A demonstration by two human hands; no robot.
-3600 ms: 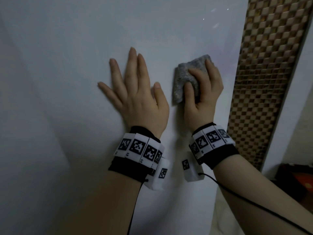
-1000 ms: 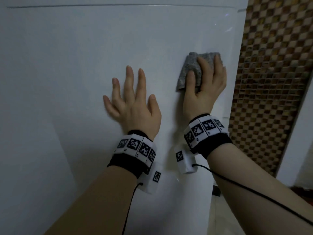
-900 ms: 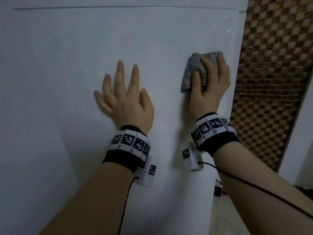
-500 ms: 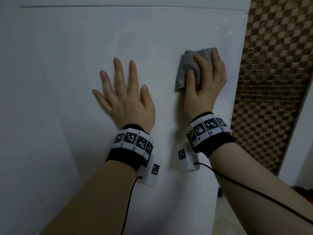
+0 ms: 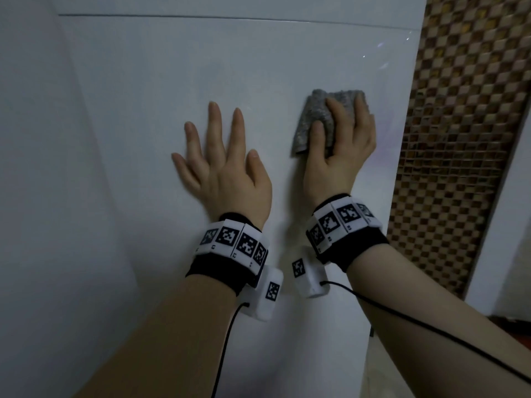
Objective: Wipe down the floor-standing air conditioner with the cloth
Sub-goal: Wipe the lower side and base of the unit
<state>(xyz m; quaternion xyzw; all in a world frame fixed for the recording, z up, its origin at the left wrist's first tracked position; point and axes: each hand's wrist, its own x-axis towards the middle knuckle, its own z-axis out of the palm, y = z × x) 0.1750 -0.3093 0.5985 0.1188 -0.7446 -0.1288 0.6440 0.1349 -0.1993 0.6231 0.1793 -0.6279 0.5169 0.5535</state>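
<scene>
Head view: the right hand [image 5: 342, 156] grips the grey cloth [image 5: 317, 110], fingers bent over its top and thumb laid on its left half, pressing it against the white front panel of the air conditioner [image 5: 138, 104], near the panel's right edge. The left hand [image 5: 227, 170] lies released, fingers straight and spread, flat on the panel just left of the cloth. Both wrists wear black bands [image 5: 230, 245] set with white marker blocks, and thin black cables [image 5: 431, 328] run from them. A thin seam [image 5: 230, 20] crosses the panel above the hands. Right of the unit stands a brown mosaic tile wall [image 5: 459, 139]; the dim corner below it is too dark to make out.
</scene>
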